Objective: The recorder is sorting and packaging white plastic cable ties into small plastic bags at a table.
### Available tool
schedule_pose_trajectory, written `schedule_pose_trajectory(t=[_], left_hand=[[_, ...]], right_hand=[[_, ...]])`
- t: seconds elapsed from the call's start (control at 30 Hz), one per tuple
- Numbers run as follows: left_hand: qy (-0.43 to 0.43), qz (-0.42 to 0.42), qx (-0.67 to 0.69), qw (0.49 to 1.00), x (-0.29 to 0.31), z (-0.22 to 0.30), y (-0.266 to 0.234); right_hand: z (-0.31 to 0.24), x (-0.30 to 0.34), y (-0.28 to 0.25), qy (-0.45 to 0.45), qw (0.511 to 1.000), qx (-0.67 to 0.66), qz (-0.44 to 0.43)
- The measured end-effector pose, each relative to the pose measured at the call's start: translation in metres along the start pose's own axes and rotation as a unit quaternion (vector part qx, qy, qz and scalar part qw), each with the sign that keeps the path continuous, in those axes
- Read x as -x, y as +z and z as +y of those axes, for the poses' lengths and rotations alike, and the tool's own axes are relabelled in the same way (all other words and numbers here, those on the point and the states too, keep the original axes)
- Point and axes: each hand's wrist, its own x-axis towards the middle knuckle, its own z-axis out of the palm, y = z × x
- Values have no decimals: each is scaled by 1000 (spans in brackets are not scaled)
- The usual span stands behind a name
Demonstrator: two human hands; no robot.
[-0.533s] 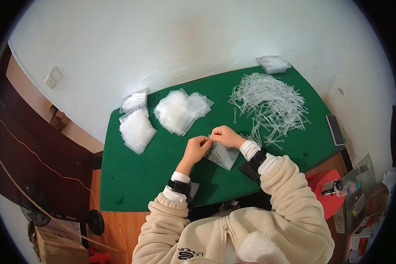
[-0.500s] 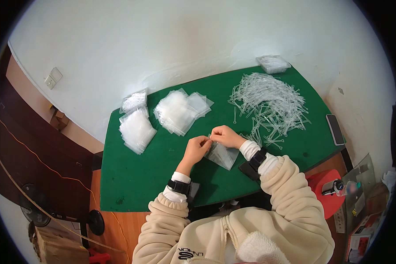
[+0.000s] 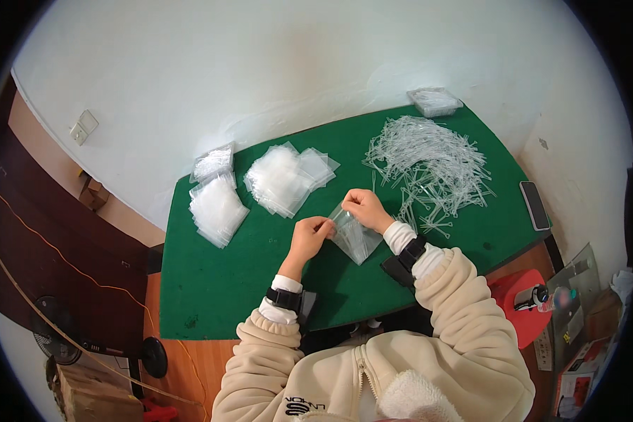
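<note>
Now my two hands have drawn apart: half a second ago my fingertips met at one spot on the rim of the clear bag, and since then my right hand has shifted a little farther off and to the right, while my left hand has stayed nearly where it was. That leaves the bag's upper edge strung between two grips instead of bunched at one, which I take to mean that I have the rim under control along its length. My left thumb and forefinger pinch its left end; my right fingertips look pinched on the far end, though my knuckles partly hide them. I can't tell whether the mouth is parted or pressed flat. The bag hangs over the near middle of the green table, its lower corner toward me, and thin pale shapes show through it, apparently slim sticks. Just beyond my right wrist lies the heap of clear looped sticks, on the far right. Past my left hand, the wide stack of flat bags and the smaller fanned stack lie where they were, on the far left.
</note>
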Motion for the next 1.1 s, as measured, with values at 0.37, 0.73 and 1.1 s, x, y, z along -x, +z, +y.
schedule_pose_trajectory(t=[0.37, 0.73, 1.1], left_hand=[[94, 67, -249, 962, 3, 4, -6], [170, 64, -248, 952, 3, 1, -1], [43, 14, -163, 986, 2, 2, -5]], right_hand=[[-16, 4, 1, -178, 960, 216, 29], [-9, 11, 9, -235, 896, 366, -84], [-8, 0, -20, -141, 910, 382, -82]])
